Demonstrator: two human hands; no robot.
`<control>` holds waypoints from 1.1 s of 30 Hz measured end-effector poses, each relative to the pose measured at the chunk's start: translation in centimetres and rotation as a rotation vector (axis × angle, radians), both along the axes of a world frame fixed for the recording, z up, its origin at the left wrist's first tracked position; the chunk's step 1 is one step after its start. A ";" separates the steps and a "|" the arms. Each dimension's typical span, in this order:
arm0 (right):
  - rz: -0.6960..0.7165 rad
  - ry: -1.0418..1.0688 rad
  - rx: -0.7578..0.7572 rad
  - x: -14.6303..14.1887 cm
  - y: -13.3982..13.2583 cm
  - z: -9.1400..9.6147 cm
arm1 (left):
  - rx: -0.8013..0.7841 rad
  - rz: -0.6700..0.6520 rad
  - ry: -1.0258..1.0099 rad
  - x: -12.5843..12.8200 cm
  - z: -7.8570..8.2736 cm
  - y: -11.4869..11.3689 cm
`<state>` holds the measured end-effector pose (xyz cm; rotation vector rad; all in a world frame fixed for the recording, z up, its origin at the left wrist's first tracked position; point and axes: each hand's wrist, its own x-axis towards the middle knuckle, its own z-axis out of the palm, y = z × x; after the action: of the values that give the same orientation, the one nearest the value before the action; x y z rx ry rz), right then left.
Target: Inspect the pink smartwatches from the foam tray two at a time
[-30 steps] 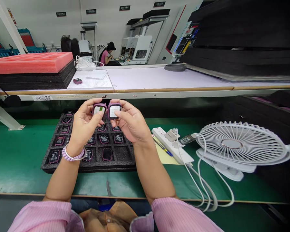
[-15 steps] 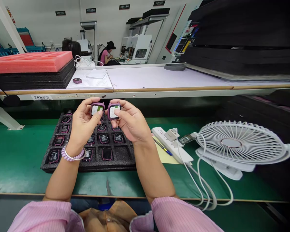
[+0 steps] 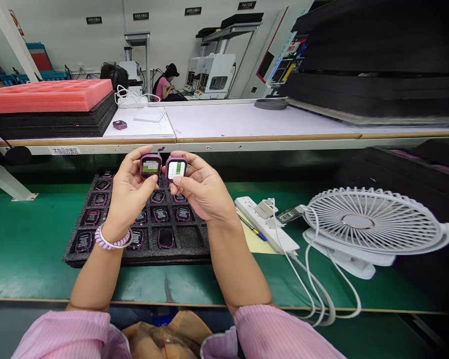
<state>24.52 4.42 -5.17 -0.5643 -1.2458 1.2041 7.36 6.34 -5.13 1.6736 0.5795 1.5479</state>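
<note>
My left hand (image 3: pixel 129 192) grips a small purple-cased watch body (image 3: pixel 150 166) whose lit screen shows mostly green. My right hand (image 3: pixel 202 189) holds a second purple watch body (image 3: pixel 176 169), its screen white with a green band. Both are held side by side, screens facing me, above a black foam tray (image 3: pixel 189 247). The tray's pockets hold several more purple watch bodies (image 3: pixel 160 214) with dark screens. A purple beaded bracelet (image 3: pixel 112 243) circles my left wrist.
A white power strip (image 3: pixel 269 227) with plugs and cables lies right of the tray, beside a yellow notepad (image 3: pixel 255 243) and pen. A white desk fan (image 3: pixel 366 224) lies at right. Stacked foam, pink foam (image 3: pixel 48 95) and papers sit on the raised shelf. A person works far behind.
Both hands lifted the watch bodies slightly. The left screen turned from mostly white to mostly green, and green spread on the right screen.
</note>
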 end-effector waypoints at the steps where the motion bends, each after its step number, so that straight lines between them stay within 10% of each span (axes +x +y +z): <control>1: 0.000 0.003 0.001 0.0 0.0 0.0 | -0.001 -0.003 -0.006 0.0 0.0 0.0; 33: 0.093 0.013 0.000 0.2 -0.2 0.0 | 0.006 0.069 0.003 -0.6 0.1 0.3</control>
<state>24.71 4.21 -5.20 -0.5023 -1.2721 1.2833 6.77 6.63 -5.07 1.6760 0.6409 1.5974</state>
